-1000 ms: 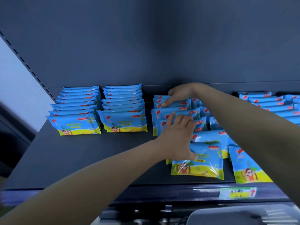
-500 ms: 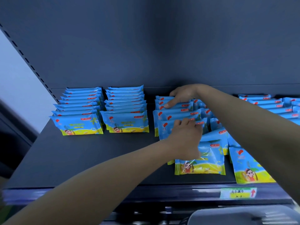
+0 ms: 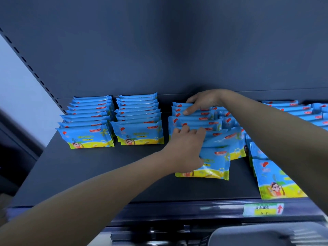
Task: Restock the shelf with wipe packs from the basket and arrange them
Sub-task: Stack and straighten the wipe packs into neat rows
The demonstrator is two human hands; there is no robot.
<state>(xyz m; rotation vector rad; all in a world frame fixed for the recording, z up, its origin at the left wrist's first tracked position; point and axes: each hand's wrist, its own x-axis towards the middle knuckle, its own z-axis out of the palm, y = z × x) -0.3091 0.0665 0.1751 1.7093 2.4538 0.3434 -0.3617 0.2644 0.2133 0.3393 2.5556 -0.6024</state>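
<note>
Blue and yellow wipe packs stand in rows on the dark shelf (image 3: 88, 173). The first row (image 3: 87, 137) and second row (image 3: 138, 134) at the left are neat. The third row (image 3: 195, 121) is uneven. My left hand (image 3: 186, 150) grips that row's leaning front packs, fingers curled over their tops and thumb on the front pack (image 3: 214, 164). At the back of the same row my right hand (image 3: 202, 102) holds the rear packs, thumb behind and fingers over their tops. A grey basket (image 3: 266, 235) shows at the bottom right, with its contents hidden.
Another pack (image 3: 273, 181) lies flat at the front right, with more packs behind it. A further row (image 3: 301, 112) runs along the far right. A green and yellow price label (image 3: 262, 209) sits on the shelf's front rail. The shelf's back panel stands close behind the rows.
My left hand has slid back from the flat front pack into the third row, closing over the front packs and tipping them up. My right hand stayed at the row's back.
</note>
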